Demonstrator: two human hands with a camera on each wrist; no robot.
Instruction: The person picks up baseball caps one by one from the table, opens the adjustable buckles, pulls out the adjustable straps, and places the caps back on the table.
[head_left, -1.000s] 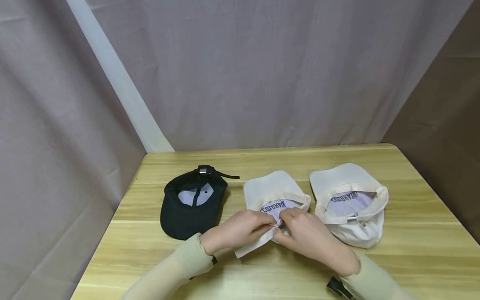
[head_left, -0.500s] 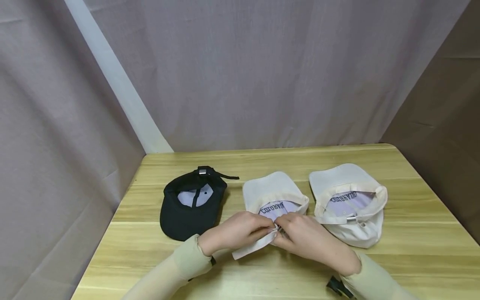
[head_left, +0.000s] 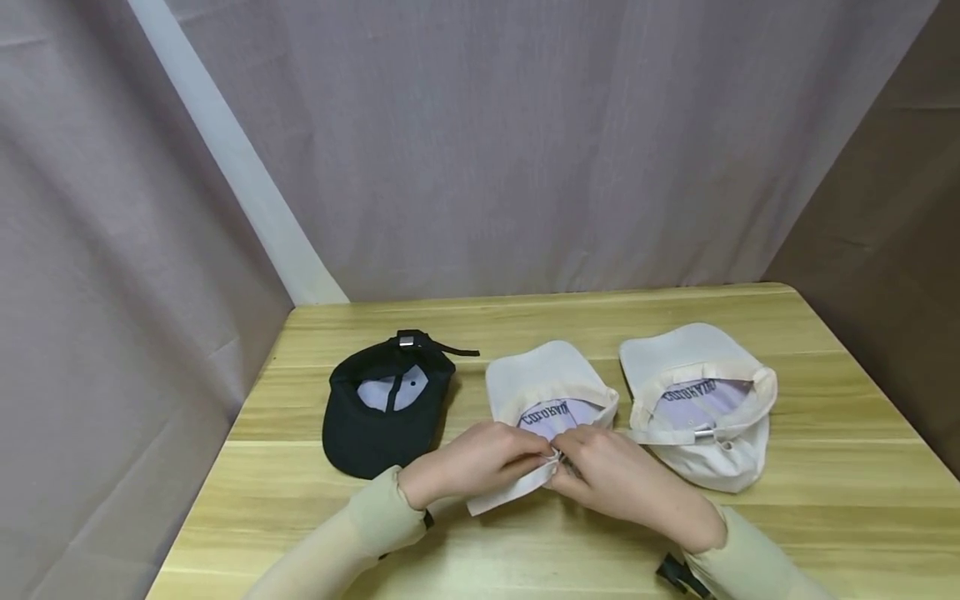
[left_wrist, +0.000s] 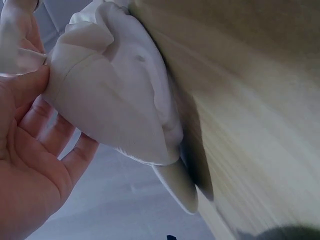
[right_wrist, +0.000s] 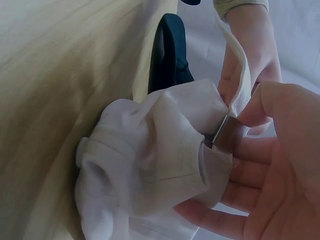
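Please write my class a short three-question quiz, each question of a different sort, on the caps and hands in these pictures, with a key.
1. Multiple choice. In the head view, which cap are the left hand and right hand working on?
A) the leftmost
B) the middle one
C) the rightmost

2. True or false. In the head view, the black cap has its brim nearer the person than its loose strap end.

3. Fill in. In the right wrist view, the right hand's thumb is at a pale strap beside a metal ____.

Key: 1. B, the middle pale cap. 2. True. 3. Buckle.
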